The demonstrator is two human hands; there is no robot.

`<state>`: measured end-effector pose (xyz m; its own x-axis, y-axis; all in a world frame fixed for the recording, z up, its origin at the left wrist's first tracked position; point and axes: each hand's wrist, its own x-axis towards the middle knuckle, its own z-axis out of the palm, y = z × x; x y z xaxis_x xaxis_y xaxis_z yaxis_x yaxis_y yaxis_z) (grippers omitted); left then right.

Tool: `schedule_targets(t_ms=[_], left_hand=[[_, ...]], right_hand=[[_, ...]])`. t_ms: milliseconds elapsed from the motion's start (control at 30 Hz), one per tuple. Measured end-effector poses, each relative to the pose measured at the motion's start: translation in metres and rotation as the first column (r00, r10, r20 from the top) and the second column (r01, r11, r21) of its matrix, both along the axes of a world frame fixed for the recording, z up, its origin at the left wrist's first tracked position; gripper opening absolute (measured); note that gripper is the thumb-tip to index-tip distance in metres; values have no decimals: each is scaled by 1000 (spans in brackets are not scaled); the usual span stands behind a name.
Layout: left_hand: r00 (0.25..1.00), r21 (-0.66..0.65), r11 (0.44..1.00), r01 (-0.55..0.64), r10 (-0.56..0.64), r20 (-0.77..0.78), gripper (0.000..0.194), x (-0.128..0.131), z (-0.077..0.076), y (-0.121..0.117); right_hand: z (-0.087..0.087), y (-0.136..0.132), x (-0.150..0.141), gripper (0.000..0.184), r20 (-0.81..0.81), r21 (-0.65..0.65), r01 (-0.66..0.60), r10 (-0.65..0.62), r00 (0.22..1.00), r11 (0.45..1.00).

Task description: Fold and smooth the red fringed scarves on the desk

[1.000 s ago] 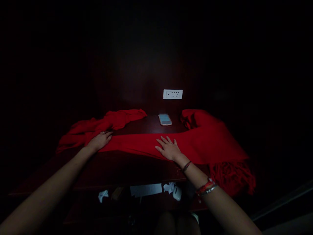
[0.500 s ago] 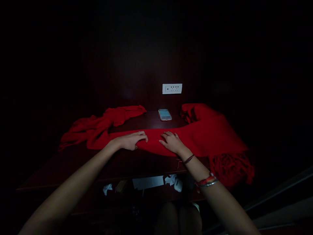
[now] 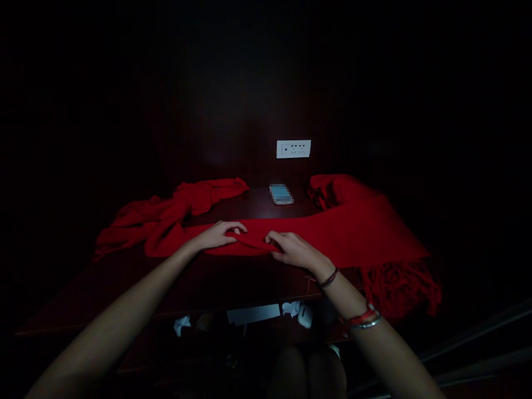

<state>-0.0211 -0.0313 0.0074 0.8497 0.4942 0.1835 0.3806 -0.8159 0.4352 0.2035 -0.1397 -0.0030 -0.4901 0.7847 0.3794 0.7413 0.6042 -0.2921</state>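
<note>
A long red scarf (image 3: pixel 353 233) stretches across the dark desk, narrow in the middle and wider at the right, where its tassels hang over the front edge. My left hand (image 3: pixel 220 235) pinches the scarf's near edge at the middle. A short way to the right, my right hand (image 3: pixel 293 249) grips the same edge with curled fingers. Between both hands the edge is lifted into a small fold. Bunched red cloth (image 3: pixel 166 208) lies at the left; whether it is all one piece with the scarf is hard to tell.
Behind the scarf lies a phone (image 3: pixel 281 194) with its screen blurred. A white wall socket (image 3: pixel 293 148) is set in the dark panel above. On a lower shelf sit crumpled paper (image 3: pixel 182 325), a pale flat strip (image 3: pixel 253 314) and a small white case (image 3: pixel 305 316).
My right hand has gone from lying spread on the scarf to gripping its near edge. My left fingers have closed on the cloth, and the edge between them is now raised.
</note>
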Motion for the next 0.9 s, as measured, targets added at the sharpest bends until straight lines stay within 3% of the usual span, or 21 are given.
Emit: schedule_targets(t_ms=[200,333,433,500,633,733,900], left_hand=[[996,288,955,74,-87,36,45,12,5,-23],[996,429,900,75,-49,-72,30,23,-2,-33],[997,420,906,42,-8,-81,23,24,-8,-31],[999,373,928,7,12,-47,22,22,-10,-29],[999,326,945,-23,31,-22,19,19,-6,-29],[999,368,930,-14,32,-43,22,20,-2,-33],[998,457,888,47,-20,-62,25,20,0,-35]], right_hand=[[1,5,2,22,-188,-27,-17,11,982,1000],[-6,15,4,17,-333,-152,25,-75,940,988],[-10,17,6,17,-411,-245,-11,-94,907,969],[-9,15,6,28,-438,-262,-70,-54,897,963],[-2,7,6,53,-348,-139,-89,36,937,986],[2,4,6,36,-276,-71,-40,19,961,997],[1,7,8,21,-365,-121,13,-57,929,993]])
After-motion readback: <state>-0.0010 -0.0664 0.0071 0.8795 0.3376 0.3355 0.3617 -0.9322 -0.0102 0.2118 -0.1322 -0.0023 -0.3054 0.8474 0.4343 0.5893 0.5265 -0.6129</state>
